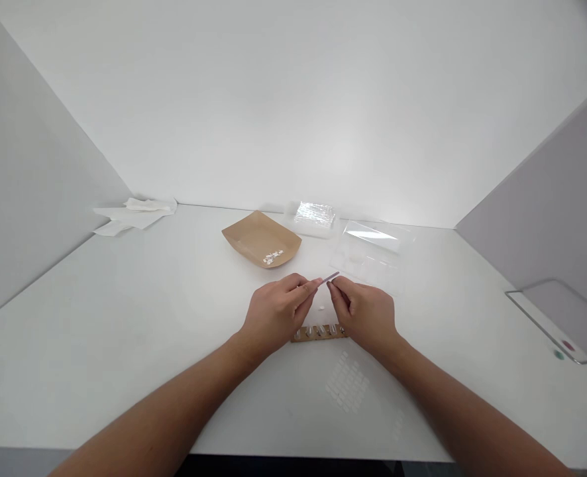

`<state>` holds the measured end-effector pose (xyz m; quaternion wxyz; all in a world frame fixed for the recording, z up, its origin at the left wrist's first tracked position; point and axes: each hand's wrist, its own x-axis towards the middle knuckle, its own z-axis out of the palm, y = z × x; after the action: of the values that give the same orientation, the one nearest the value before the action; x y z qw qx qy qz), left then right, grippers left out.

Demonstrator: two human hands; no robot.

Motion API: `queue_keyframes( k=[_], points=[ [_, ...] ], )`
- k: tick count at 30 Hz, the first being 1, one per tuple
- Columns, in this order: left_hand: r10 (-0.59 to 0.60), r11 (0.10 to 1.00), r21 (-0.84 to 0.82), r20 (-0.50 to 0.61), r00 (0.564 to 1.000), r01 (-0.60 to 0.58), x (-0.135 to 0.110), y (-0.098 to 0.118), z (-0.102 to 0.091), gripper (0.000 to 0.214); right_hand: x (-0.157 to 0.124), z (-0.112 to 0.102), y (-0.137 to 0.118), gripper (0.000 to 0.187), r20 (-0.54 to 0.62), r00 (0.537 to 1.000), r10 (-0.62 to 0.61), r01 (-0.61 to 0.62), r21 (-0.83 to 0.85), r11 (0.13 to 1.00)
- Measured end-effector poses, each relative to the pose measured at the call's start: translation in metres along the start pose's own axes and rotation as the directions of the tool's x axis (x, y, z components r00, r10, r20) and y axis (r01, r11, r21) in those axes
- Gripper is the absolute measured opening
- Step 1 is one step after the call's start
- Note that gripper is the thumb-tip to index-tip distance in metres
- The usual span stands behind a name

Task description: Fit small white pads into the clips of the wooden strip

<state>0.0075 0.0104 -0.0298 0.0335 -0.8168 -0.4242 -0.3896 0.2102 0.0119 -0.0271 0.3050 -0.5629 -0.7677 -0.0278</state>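
Observation:
My left hand [284,306] is closed, thumb and fingers pinching a thin dark rod [330,277] that points up and to the right. Close beside it, my right hand [366,308] is also closed in a pinch, fingertips near the rod; what it holds is too small to name. Below both hands lies a brown strip [318,333] with several small clear pieces standing along it. Its ends are partly covered by my hands. A tiny white piece [321,308] rests on the table just beyond the strip.
Beyond my hands is a brown paper tray [244,233] with small white pieces [272,257]. Behind stand a shiny clear-wrapped pack [314,217] and clear plastic sheets [370,248]. Crumpled white tissue [137,213] lies back left; a metal wire frame [542,324] is at right. Small clear rectangles [347,383] lie in front.

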Motion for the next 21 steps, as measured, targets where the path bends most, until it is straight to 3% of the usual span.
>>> queue_keyframes(
  k=[7, 13, 17, 21],
  points=[
    [0.003, 1.0, 0.003, 0.002, 1.0, -0.003, 0.001, 0.0, -0.001, 0.03, -0.004, 0.003, 0.0, 0.039, 0.029, 1.0, -0.007, 0.007, -0.008, 1.0],
    [-0.103, 0.991, -0.085, 0.003, 0.995, 0.103, 0.001, 0.003, 0.0, 0.026, 0.002, -0.003, 0.004, 0.042, 0.026, 0.992, 0.124, -0.125, 0.034, 0.992],
    [-0.177, 0.972, -0.157, 0.011, 0.984, 0.177, 0.002, 0.004, -0.002, 0.024, 0.006, -0.007, 0.006, 0.042, 0.077, 0.977, 0.198, -0.21, 0.198, 0.958],
    [-0.236, 0.954, -0.192, 0.003, 0.972, 0.232, 0.004, 0.003, -0.002, 0.023, 0.006, -0.008, 0.003, 0.041, 0.197, 0.953, 0.231, -0.296, 0.425, 0.856]
  ],
)
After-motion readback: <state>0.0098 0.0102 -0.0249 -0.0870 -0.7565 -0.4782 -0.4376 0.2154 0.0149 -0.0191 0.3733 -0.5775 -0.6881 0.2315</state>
